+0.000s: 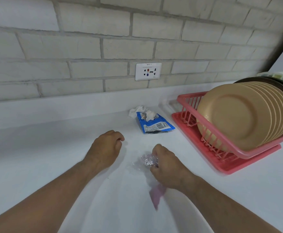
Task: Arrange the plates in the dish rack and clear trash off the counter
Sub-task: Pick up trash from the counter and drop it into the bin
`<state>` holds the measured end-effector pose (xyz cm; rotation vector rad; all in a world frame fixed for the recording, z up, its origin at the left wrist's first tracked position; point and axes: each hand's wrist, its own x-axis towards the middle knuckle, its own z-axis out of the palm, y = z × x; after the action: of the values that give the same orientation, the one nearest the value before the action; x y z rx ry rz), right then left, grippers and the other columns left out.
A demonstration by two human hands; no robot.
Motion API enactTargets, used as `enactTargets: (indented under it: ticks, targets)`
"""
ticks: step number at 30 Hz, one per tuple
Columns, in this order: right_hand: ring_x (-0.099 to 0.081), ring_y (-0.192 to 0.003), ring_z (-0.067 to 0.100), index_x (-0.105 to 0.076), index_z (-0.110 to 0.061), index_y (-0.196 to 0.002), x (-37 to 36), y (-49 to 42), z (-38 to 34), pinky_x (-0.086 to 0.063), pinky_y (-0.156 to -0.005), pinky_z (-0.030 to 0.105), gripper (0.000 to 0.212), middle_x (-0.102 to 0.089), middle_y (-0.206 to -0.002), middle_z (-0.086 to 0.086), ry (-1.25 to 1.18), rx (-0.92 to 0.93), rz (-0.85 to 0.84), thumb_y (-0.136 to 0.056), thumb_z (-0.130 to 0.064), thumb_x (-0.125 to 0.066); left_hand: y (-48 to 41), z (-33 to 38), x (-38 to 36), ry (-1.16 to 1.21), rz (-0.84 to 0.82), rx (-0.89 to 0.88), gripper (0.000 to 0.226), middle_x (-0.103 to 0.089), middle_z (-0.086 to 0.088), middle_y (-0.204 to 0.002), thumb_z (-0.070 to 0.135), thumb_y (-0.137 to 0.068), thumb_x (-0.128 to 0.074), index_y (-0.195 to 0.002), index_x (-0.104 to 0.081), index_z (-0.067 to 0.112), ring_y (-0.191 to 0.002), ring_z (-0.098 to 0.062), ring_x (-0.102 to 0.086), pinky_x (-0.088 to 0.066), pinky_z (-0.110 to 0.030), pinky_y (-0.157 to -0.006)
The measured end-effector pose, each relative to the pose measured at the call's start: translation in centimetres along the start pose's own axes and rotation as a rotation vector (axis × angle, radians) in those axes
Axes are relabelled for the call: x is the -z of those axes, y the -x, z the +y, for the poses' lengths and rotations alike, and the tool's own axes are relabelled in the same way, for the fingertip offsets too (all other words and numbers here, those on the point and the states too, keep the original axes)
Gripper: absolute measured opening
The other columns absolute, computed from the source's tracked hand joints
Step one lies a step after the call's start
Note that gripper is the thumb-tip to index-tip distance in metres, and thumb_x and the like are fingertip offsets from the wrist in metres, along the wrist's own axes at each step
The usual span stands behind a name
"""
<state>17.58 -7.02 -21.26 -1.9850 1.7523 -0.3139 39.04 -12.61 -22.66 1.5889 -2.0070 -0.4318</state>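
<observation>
**Head view: plates racked, trash collection under way**

Head view shows a white worktop (pixel 53 148) against a brick wall, with both bare hands over it.

Plates (pixel 234 113): a row of tan plates stands on edge in the pink dish rack (pixel 187 100) at the right, with darker plates behind them. No loose plate is visible on the worktop, so this part of the task appears complete.

Right hand (pixel 169 165): fingers curled closed around a crumpled clear plastic wrapper (pixel 148 159), which sits on or just above the worktop. A pinkish blurred piece (pixel 156 195) hangs below the wrist; whether it belongs to the same wrapper cannot be determined.

Left hand (pixel 107 147): loosely curled, knuckles up, holding nothing that can be seen.

Remaining trash: a blue snack packet (pixel 155 126) lies flat further back, near the rack's front-left corner, with crumpled white tissue (pixel 137 111) at and on its far end. Its long axis runs roughly from back-left to front-right.

Governing relation: the packet lies ahead of both hands, between them in line and slightly right of centre. The right hand is marginally closer but occupied; the left hand is free and within a short forward reach. In my judgement the left hand is better placed to take the packet and tissue.
</observation>
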Motion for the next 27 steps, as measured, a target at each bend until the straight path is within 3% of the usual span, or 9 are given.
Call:
enactTargets:
  ticks: [2, 4, 7, 9, 14, 17, 22, 25, 27]
  targets:
    - [-0.054, -0.089, 0.020, -0.035, -0.032, -0.122, 0.9, 0.2, 0.2, -0.045, -0.075, 0.031, 0.049, -0.052, -0.108, -0.001, -0.057, 0.004, -0.042, -0.080, -0.010, -0.046, -0.7, 1.2, -0.6, -0.006, -0.005, -0.013, 0.024, -0.062, 0.006, -0.105, 0.017, -0.095, -0.044, -0.109, -0.064, 0.019, -0.097, -0.018, -0.057, -0.046, -0.032, -0.087]
    - [-0.056, -0.089, 0.022, -0.041, -0.039, -0.130, 1.7, 0.4, 0.5, -0.047, -0.075, 0.029, 0.061, -0.057, -0.103, -0.001, 0.017, 0.034, -0.059, -0.078, -0.006, -0.045, -1.5, 2.3, -1.4, -0.029, -0.027, -0.026, 0.024, -0.061, 0.005, -0.108, 0.024, -0.097, -0.044, -0.112, -0.062, 0.021, -0.097, -0.019, -0.058, -0.046, -0.034, -0.086]
    - [-0.057, -0.084, 0.024, -0.061, -0.024, -0.099, 2.4, 0.7, 1.1, -0.051, -0.073, 0.034, 0.028, -0.064, -0.091, 0.001, 0.085, 0.068, 0.025, -0.076, -0.009, -0.054, -3.3, 4.3, -2.9, -0.080, -0.092, -0.040, 0.031, -0.056, 0.002, -0.114, 0.034, -0.099, -0.040, -0.122, -0.056, 0.023, -0.098, -0.021, -0.057, -0.047, -0.034, -0.085]
    - [-0.054, -0.077, 0.024, -0.051, -0.021, -0.078, 2.7, 0.7, 1.6, -0.048, -0.065, 0.034, 0.005, -0.059, -0.079, -0.002, 0.048, 0.054, 0.114, -0.078, -0.017, -0.053, -4.7, 5.5, -3.9, -0.130, -0.117, -0.028, 0.038, -0.051, -0.002, -0.121, 0.040, -0.099, -0.037, -0.132, -0.048, 0.025, -0.101, -0.025, -0.056, -0.048, -0.034, -0.083]
    - [-0.041, -0.055, 0.014, -0.040, -0.019, -0.064, 4.5, 1.0, 2.4, -0.034, -0.050, 0.027, 0.053, -0.047, -0.061, -0.006, -0.069, -0.104, 0.157, -0.064, -0.057, -0.077, -8.0, 7.5, -6.9, -0.290, -0.198, 0.081, 0.047, -0.033, -0.010, -0.138, 0.046, -0.097, -0.032, -0.141, -0.036, 0.030, -0.105, -0.032, -0.054, -0.042, -0.033, -0.076]
    - [-0.037, -0.051, 0.014, -0.039, -0.016, -0.059, 5.2, 1.0, 3.5, -0.032, -0.051, 0.027, 0.060, -0.041, -0.052, -0.004, -0.022, -0.102, 0.274, -0.071, -0.068, -0.067, -8.5, 7.3, -8.3, -0.297, -0.214, 0.122, 0.041, -0.040, -0.010, -0.129, 0.041, -0.096, -0.037, -0.133, -0.046, 0.023, -0.100, -0.030, -0.054, -0.039, -0.032, -0.071]
    - [-0.044, -0.062, 0.012, -0.046, -0.020, -0.066, 5.6, 0.8, 5.5, -0.031, -0.055, 0.020, 0.024, -0.046, -0.069, -0.005, 0.026, -0.027, 0.340, -0.086, -0.027, -0.059, -7.9, 7.0, -8.7, -0.262, -0.191, 0.116, 0.045, -0.039, -0.008, -0.113, 0.052, -0.095, -0.039, -0.113, -0.062, 0.018, -0.092, -0.025, -0.054, -0.050, -0.038, -0.080]
    - [-0.050, -0.076, 0.015, -0.043, -0.018, -0.060, 5.5, 0.3, 6.0, -0.037, -0.066, 0.018, 0.026, -0.050, -0.085, -0.005, -0.049, -0.052, 0.334, -0.076, -0.010, -0.063, -7.4, 7.2, -8.4, -0.179, -0.146, 0.161, 0.047, -0.042, -0.004, -0.108, 0.058, -0.088, -0.050, -0.104, -0.061, 0.015, -0.087, -0.021, -0.051, -0.044, -0.033, -0.073]
    - [-0.050, -0.076, 0.021, -0.042, -0.017, -0.063, 5.4, 0.2, 6.1, -0.037, -0.062, 0.022, 0.023, -0.052, -0.079, -0.004, -0.019, -0.064, 0.295, -0.074, -0.008, -0.060, -7.2, 7.5, -8.5, -0.195, -0.148, 0.172, 0.051, -0.043, -0.001, -0.102, 0.058, -0.083, -0.059, -0.109, -0.057, 0.014, -0.090, -0.021, -0.050, -0.038, -0.030, -0.070]
